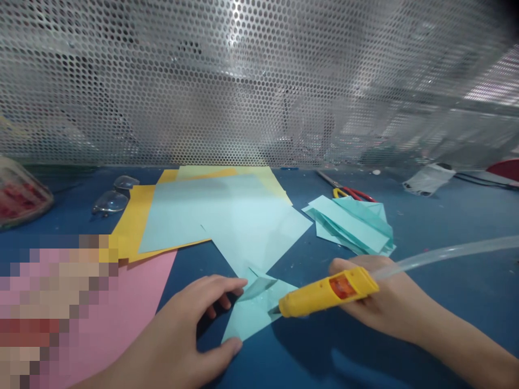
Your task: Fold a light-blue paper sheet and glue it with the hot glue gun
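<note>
Blue table (pixel 425 254) work: left hand (pixel 190 329) pins the folded paper (pixel 253 310) with spread fingers, right hand (pixel 377 302) grips the glue gun (pixel 324 294), whose nozzle needs aiming at the fold.

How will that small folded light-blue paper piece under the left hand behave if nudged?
The folded paper piece looks thin, so probably floppy and very light. Its raised flap suggests it may spring open. The left hand pins it; unpinned, the glue gun would likely slide it.

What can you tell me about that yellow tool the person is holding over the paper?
The glue gun is yellow plastic with an orange window on its side and a clear glue stick poking out the back. The right hand grips it, lying nearly level, nozzle pointing left. The tip sits at the edge of a folded pale blue paper, which the left hand holds flat on the blue table.
</note>
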Demonstrator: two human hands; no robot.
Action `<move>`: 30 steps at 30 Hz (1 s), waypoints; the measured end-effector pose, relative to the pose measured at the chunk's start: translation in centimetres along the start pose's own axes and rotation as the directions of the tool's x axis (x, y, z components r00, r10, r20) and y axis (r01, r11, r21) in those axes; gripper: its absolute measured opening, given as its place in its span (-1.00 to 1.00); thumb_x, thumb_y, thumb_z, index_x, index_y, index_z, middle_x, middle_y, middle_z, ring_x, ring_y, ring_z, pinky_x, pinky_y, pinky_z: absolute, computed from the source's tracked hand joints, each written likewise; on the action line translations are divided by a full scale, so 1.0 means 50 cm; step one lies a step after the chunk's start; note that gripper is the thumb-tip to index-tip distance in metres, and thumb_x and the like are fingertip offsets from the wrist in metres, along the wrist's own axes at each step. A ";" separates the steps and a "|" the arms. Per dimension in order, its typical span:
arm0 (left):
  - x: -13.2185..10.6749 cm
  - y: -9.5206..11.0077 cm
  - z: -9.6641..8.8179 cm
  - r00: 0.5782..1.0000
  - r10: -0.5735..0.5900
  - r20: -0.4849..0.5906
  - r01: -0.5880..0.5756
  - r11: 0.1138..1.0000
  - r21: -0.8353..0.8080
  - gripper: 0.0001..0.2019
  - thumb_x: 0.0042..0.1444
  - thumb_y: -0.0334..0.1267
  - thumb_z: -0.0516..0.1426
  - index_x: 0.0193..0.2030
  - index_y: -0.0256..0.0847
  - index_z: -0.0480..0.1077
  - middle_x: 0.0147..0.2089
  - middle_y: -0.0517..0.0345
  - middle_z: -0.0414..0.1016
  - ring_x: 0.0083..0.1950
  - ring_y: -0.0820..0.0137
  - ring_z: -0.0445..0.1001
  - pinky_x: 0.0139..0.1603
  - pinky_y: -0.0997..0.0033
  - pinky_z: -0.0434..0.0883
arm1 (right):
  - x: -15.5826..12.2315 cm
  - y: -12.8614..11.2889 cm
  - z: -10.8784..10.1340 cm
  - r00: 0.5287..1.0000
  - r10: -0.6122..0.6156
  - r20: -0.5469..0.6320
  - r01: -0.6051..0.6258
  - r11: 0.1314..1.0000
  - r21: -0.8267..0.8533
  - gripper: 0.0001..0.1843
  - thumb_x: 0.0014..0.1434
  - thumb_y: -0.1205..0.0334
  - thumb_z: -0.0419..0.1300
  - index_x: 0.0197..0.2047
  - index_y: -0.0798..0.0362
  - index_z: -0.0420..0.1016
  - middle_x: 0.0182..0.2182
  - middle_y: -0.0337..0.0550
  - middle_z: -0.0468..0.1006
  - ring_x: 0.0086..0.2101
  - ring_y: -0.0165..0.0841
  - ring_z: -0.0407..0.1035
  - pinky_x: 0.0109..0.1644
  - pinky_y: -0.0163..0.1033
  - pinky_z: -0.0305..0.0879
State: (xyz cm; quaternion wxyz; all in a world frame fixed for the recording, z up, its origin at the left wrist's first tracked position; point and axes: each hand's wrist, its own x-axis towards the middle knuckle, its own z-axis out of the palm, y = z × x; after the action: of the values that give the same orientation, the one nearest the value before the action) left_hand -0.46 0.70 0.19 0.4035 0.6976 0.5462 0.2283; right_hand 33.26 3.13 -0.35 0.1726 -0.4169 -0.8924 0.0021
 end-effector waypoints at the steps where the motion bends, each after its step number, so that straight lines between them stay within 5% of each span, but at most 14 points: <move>1: 0.000 -0.001 0.000 1.000 0.000 0.001 0.000 1.000 -0.001 -0.50 0.05 -0.10 0.19 0.18 0.17 0.57 0.05 0.27 0.61 -0.04 0.29 0.55 -0.01 0.31 0.48 | -0.004 0.004 0.002 1.000 0.008 0.004 -0.008 1.000 -0.005 -0.73 0.53 0.10 0.18 -0.24 0.01 0.44 -0.48 -0.39 0.40 -0.54 -0.43 0.27 -0.38 -0.26 0.30; 6: 0.000 -0.003 -0.001 1.000 -0.009 0.004 0.009 1.000 0.001 -0.49 0.05 -0.08 0.18 0.19 0.13 0.57 0.05 0.26 0.60 -0.05 0.29 0.54 -0.01 0.31 0.49 | -0.020 0.035 0.022 0.996 0.082 0.025 -0.080 0.995 -0.064 -0.76 0.51 0.03 0.27 -0.01 0.04 0.57 -0.20 -0.20 0.62 -0.34 -0.37 0.51 -0.24 -0.20 0.54; 14: -0.002 -0.003 0.000 1.000 -0.005 0.007 0.005 1.000 0.007 -0.48 0.06 -0.11 0.17 0.20 0.16 0.55 0.07 0.32 0.59 -0.03 0.34 0.53 0.00 0.34 0.46 | -0.040 0.079 0.016 0.979 0.170 0.112 -0.153 0.977 -0.149 -0.69 0.49 0.05 0.30 0.17 0.04 0.55 0.00 -0.09 0.63 -0.18 -0.28 0.59 -0.13 -0.10 0.61; 20: -0.002 -0.002 0.000 1.000 -0.003 0.012 0.003 1.000 0.006 -0.47 0.07 -0.10 0.15 0.21 0.15 0.54 0.06 0.31 0.59 -0.04 0.34 0.52 0.00 0.33 0.45 | -0.034 0.061 0.022 0.983 0.153 0.097 -0.137 0.979 -0.153 -0.72 0.50 0.05 0.30 0.12 0.05 0.56 -0.05 -0.12 0.64 -0.25 -0.33 0.57 -0.20 -0.16 0.59; 30: 0.002 -0.004 -0.001 1.000 0.002 0.018 -0.002 1.000 -0.008 -0.48 0.05 -0.11 0.17 0.20 0.16 0.55 0.05 0.31 0.59 -0.03 0.33 0.51 -0.01 0.33 0.44 | 0.001 0.020 0.023 0.996 -0.080 -0.044 0.072 0.984 -0.162 -0.77 0.51 0.06 0.29 -0.06 0.08 0.56 -0.30 -0.28 0.58 -0.47 -0.46 0.43 -0.39 -0.30 0.47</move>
State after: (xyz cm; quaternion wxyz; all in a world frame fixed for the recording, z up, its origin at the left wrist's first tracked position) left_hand -0.57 0.84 0.01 0.4111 0.6984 0.5411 0.2247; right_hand 33.63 4.00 -1.57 0.1608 -0.3948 -0.9004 -0.0868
